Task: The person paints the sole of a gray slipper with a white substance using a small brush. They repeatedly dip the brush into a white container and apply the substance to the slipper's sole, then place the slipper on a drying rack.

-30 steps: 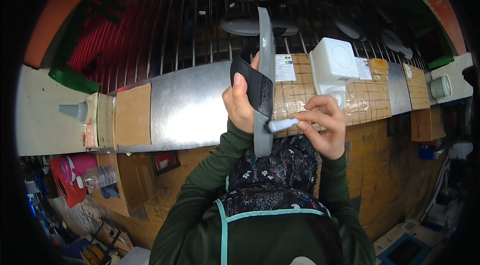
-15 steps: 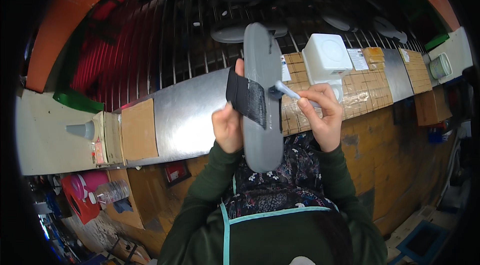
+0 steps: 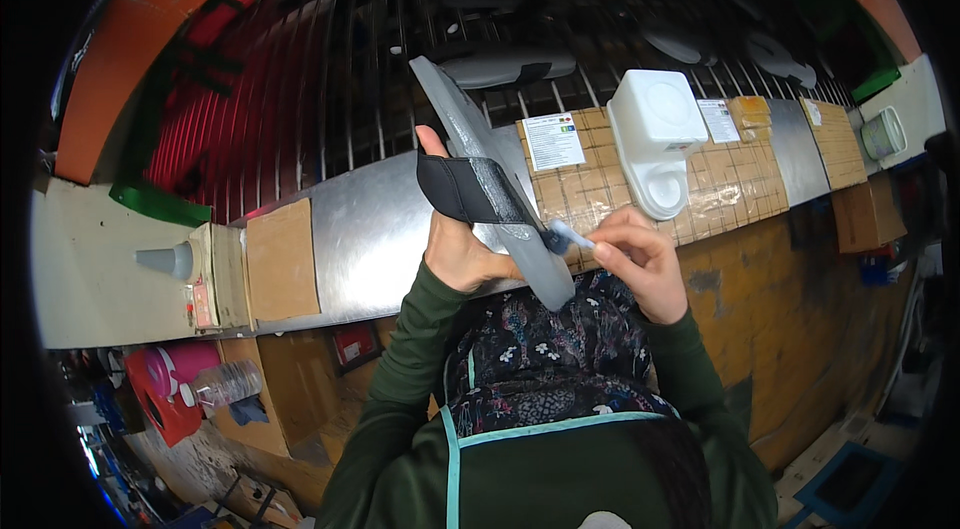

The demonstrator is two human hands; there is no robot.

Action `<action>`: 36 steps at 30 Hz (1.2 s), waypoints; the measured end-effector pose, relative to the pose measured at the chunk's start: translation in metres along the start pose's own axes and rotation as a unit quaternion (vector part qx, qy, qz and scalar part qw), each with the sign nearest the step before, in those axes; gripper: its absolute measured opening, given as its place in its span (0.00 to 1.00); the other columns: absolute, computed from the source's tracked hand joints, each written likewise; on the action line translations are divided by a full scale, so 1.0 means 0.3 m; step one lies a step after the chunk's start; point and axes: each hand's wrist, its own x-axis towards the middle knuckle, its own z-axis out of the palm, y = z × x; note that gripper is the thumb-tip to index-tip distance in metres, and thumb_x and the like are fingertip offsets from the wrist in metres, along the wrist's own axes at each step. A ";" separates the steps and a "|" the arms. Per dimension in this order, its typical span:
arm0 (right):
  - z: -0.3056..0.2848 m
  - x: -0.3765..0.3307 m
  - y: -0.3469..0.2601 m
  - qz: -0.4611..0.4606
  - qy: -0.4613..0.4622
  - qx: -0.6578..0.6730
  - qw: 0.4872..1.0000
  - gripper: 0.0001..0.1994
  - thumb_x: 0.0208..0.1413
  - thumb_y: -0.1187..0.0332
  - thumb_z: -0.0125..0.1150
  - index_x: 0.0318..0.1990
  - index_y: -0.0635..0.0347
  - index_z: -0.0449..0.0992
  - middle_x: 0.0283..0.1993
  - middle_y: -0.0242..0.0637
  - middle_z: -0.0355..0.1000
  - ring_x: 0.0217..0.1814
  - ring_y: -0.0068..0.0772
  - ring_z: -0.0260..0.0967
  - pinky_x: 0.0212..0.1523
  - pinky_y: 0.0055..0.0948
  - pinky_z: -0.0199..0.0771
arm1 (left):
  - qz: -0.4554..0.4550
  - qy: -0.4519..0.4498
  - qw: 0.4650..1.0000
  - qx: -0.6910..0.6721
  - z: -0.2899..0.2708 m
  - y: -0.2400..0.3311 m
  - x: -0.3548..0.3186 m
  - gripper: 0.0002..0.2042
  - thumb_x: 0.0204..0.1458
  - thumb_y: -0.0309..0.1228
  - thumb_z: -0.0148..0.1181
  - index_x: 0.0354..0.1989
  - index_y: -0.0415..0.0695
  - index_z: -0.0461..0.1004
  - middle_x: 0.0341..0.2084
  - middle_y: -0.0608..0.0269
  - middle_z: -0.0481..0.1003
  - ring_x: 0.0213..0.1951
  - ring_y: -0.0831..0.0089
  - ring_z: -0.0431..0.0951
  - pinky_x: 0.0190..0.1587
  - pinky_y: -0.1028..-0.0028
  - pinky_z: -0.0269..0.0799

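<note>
My left hand [image 3: 458, 254] is closed round a grey sandal [image 3: 545, 274] with a black strap [image 3: 465, 187], holding it tilted above the bench edge. The strap lies across the sole, and wet-looking gloss shows along its edge and on the sole. Between the thumb and fingers of my right hand [image 3: 640, 259] is a small brush [image 3: 570, 232] with a pale handle and dark bristles. Its bristles meet the sandal's right edge, near the lower end. Part of the left fingers is hidden behind the sandal.
A white plastic dispenser [image 3: 655, 119] stands on the cardboard-covered part of the bench [image 3: 730, 184], beside printed labels [image 3: 553, 141] and a yellowish block [image 3: 750, 117]. Beyond lies a rack of metal rods [image 3: 300, 119] carrying grey soles [image 3: 510, 65]. A grey cone [image 3: 165, 259] sits far left.
The sandal has swung from upright to a slant, its top now leaning left and its side edge turned up. The brush has moved down along the right edge towards the lower end.
</note>
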 end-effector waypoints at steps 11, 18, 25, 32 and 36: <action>-0.021 -0.025 -0.058 -0.023 0.031 -0.155 0.987 0.07 0.52 0.76 0.65 0.39 0.65 0.82 0.37 0.32 0.67 0.39 0.23 0.65 0.41 0.22 0.65 | 0.049 0.013 0.987 0.156 -0.020 -0.051 0.005 0.84 0.06 0.51 0.84 0.69 0.34 0.21 0.69 0.30 0.38 0.70 0.44 0.47 0.68 0.59 0.52; 0.005 0.008 -0.050 -0.104 0.076 -0.285 0.950 0.08 0.49 0.71 0.69 0.38 0.56 0.84 0.35 0.29 0.68 0.28 0.20 0.63 0.35 0.23 0.62 | 0.065 -0.017 0.981 0.180 -0.021 -0.042 -0.002 0.83 0.05 0.53 0.83 0.69 0.28 0.27 0.69 0.29 0.36 0.70 0.41 0.44 0.69 0.57 0.48; 0.003 0.052 -0.061 -0.214 0.110 -0.350 0.905 0.10 0.45 0.70 0.71 0.38 0.53 0.84 0.35 0.27 0.70 0.31 0.23 0.63 0.43 0.26 0.52 | 0.111 -0.044 0.970 0.212 -0.030 -0.048 0.012 0.84 0.03 0.58 0.80 0.68 0.26 0.28 0.68 0.26 0.36 0.70 0.39 0.43 0.69 0.55 0.47; -0.030 0.087 -0.094 -0.251 0.032 -0.382 0.889 0.09 0.45 0.77 0.70 0.37 0.60 0.83 0.37 0.34 0.68 0.35 0.25 0.67 0.37 0.23 0.68 | 0.140 -0.042 0.965 0.217 -0.033 -0.034 0.025 0.84 0.02 0.58 0.79 0.68 0.25 0.29 0.68 0.26 0.36 0.69 0.38 0.45 0.69 0.55 0.49; -0.045 0.101 -0.118 -0.262 0.006 -0.401 0.878 0.09 0.44 0.74 0.71 0.36 0.57 0.84 0.36 0.32 0.70 0.35 0.26 0.66 0.40 0.27 0.63 | 0.134 -0.047 0.966 0.214 -0.036 -0.027 0.038 0.84 0.01 0.57 0.80 0.68 0.26 0.29 0.68 0.27 0.37 0.69 0.39 0.47 0.68 0.57 0.50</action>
